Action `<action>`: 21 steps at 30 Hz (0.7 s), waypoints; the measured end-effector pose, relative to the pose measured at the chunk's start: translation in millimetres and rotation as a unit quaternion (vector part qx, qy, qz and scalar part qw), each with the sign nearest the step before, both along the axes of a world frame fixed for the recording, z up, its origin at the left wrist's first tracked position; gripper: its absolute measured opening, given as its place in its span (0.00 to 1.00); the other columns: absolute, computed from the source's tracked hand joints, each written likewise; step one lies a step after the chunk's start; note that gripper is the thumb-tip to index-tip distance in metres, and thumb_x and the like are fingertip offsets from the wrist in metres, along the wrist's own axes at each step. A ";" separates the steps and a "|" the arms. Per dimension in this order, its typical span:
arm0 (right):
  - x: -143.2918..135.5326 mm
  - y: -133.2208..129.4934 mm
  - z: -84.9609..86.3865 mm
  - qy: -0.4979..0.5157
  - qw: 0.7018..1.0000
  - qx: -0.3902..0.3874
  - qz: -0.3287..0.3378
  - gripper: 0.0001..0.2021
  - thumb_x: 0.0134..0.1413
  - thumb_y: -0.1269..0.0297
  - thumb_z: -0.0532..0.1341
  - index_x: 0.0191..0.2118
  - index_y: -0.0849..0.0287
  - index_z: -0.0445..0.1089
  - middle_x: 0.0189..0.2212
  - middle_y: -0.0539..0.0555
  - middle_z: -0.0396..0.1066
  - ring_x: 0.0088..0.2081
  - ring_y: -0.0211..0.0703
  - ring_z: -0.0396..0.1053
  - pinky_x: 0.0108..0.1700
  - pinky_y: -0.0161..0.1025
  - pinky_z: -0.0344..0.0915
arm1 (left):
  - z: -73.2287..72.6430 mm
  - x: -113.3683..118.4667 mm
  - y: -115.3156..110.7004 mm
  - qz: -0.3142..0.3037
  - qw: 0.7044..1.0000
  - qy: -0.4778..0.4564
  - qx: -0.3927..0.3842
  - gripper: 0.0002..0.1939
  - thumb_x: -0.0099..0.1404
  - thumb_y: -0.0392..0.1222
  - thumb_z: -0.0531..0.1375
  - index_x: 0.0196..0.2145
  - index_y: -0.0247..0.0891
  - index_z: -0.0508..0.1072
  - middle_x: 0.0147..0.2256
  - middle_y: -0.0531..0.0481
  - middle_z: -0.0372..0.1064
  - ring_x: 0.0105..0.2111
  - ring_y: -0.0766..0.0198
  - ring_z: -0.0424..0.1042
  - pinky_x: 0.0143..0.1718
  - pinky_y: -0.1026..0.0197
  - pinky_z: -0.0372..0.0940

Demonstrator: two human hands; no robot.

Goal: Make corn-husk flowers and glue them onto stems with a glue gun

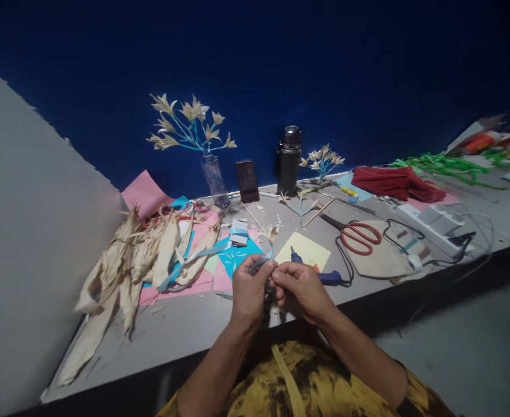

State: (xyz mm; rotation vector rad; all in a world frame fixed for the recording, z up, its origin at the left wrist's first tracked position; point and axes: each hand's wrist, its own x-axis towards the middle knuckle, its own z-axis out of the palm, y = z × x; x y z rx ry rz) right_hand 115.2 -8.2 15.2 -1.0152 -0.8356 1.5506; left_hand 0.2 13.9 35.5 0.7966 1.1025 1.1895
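Observation:
My left hand (251, 286) pinches the blue-wrapped stem of a small husk flower (271, 233) near the table's front edge. The flower points up and away from me. Right beside it, the fingertips of my right hand (300, 285) are pressed together at the lower stem; whatever is between them is too small to make out. A light blue ribbon (211, 250) runs from near my left hand toward the left, over blue paper. Just past my right hand lies a blue glue gun (330, 278), partly on a yellow sheet (309, 246).
Dried corn husks (128, 260) cover the left side. Behind stand a glass vase (215, 179) of husk flowers, a phone (247, 180) and a black flask (289, 162). Red-handled scissors (361, 237), a white power strip (432, 229) and a red cloth (397, 182) lie right.

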 end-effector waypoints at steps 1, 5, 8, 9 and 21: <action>3.7 -0.5 1.2 -0.039 0.999 0.007 0.009 0.17 0.47 0.51 0.69 0.30 0.62 0.74 0.22 0.51 0.73 0.19 0.33 0.65 0.22 0.32 0.66 | -1.4 -1.2 0.8 0.004 1.000 0.010 0.004 0.17 0.50 0.46 0.71 0.31 0.36 0.70 0.20 0.56 0.69 0.16 0.70 0.66 0.19 0.69 0.60; 38.3 -3.0 2.5 -0.349 0.930 0.109 -0.047 0.10 0.55 0.58 0.63 0.36 0.59 0.76 0.28 0.53 0.75 0.27 0.40 0.71 0.31 0.37 0.68 | -5.2 -7.7 4.6 0.028 1.000 0.009 0.002 0.16 0.49 0.42 0.71 0.31 0.36 0.70 0.24 0.52 0.73 0.23 0.67 0.72 0.23 0.68 0.64; 73.5 -3.9 -3.7 -0.556 0.809 0.188 -0.035 0.10 0.53 0.62 0.64 0.40 0.58 0.75 0.38 0.56 0.76 0.35 0.46 0.72 0.39 0.42 0.68 | -8.9 -10.8 6.4 0.014 1.000 -0.014 -0.006 0.17 0.47 0.42 0.71 0.31 0.36 0.69 0.23 0.53 0.72 0.21 0.67 0.71 0.23 0.65 0.66; 83.5 -4.1 -6.5 -0.602 0.774 0.197 -0.010 0.13 0.51 0.62 0.66 0.43 0.58 0.74 0.39 0.57 0.76 0.38 0.49 0.72 0.42 0.44 0.67 | -11.2 -10.6 6.9 0.006 1.000 -0.017 -0.010 0.17 0.47 0.42 0.71 0.31 0.36 0.69 0.22 0.53 0.72 0.20 0.67 0.70 0.22 0.65 0.66; 122.1 -6.2 -14.1 -0.683 0.667 0.255 0.155 0.24 0.51 0.71 0.64 0.56 0.60 0.66 0.52 0.63 0.67 0.51 0.56 0.64 0.54 0.49 0.61 | -41.6 10.8 15.1 -0.022 0.999 0.024 -0.040 0.17 0.46 0.42 0.71 0.30 0.37 0.68 0.26 0.44 0.78 0.32 0.55 0.79 0.32 0.60 0.68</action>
